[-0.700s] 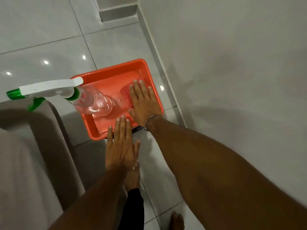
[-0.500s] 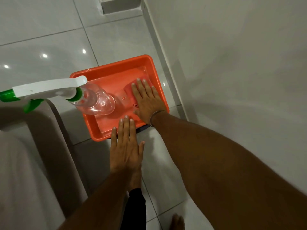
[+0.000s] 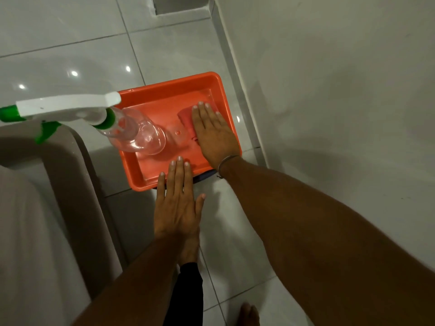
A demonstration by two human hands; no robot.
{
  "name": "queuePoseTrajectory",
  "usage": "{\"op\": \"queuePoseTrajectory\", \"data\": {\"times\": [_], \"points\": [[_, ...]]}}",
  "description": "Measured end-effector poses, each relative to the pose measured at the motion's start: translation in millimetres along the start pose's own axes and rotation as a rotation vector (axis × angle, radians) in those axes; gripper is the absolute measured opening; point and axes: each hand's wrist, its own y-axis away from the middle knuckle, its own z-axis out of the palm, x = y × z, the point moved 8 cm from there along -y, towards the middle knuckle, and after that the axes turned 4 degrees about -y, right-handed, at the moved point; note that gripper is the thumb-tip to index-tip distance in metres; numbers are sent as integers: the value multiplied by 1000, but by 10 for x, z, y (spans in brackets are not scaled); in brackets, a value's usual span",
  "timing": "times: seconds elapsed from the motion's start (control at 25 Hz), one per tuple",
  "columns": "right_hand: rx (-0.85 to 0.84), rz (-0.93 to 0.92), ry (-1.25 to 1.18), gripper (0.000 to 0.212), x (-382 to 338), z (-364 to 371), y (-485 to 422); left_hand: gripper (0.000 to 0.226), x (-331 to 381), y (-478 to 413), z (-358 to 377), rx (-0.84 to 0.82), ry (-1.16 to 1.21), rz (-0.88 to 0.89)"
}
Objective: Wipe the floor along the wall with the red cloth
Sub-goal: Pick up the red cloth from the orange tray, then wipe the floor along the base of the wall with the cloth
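Observation:
The red cloth [image 3: 186, 118] lies in the right half of an orange tray [image 3: 169, 88] that sits on the tiled floor by the wall. My right hand [image 3: 215, 135] lies flat on the cloth with its fingers straight and spread, covering most of it. My left hand [image 3: 177, 201] hovers over the tray's near edge, flat, fingers apart, holding nothing. The wall [image 3: 329, 90] and its grey skirting [image 3: 231, 67] run along the right.
A clear spray bottle [image 3: 134, 132] with a white and green trigger head [image 3: 63, 108] stands in the tray's left half. A beige rounded object [image 3: 35, 220] fills the lower left. My feet [image 3: 249, 314] are on the glossy tiles [image 3: 70, 31] below.
The right hand has slid a little further along the cloth inside the tray. The view has tilted slightly, and the left hand stays flat over the near rim.

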Motion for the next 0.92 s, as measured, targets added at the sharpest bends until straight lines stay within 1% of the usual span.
{"op": "queuePoseTrajectory", "data": {"times": [0.08, 0.16, 0.28, 0.32, 0.4, 0.48, 0.56, 0.68, 0.8, 0.92], "points": [[131, -70, -32, 64, -102, -212, 275, 84, 84, 104, -48, 41, 14, -12], [249, -85, -124, 67, -142, -394, 697, 83, 251, 294, -58, 75, 10, -3], [322, 21, -276, 65, -12, -438, 1518, 83, 516, 702, 71, 97, -6, 2], [315, 56, -284, 65, 62, -370, 1843, 83, 631, 884, 148, 96, -6, -1], [263, 102, -223, 68, 211, -113, 2481, 83, 874, 1250, 386, 84, -6, -13], [170, 121, -118, 79, 371, 288, 3082, 85, 1143, 1601, 701, 54, -11, -34], [85, 87, -85, 87, 505, 733, 3619, 85, 1381, 1895, 1005, 65, -24, -56], [-27, 34, -125, 89, 651, 1439, 4225, 86, 1739, 2252, 1502, 61, -18, -67], [-89, 38, -130, 88, 845, 2127, 4474, 86, 1981, 2369, 2091, 22, 18, -49], [-117, 13, -104, 79, 1076, 2714, 4305, 88, 2090, 2164, 2635, 30, 57, -27]]}}
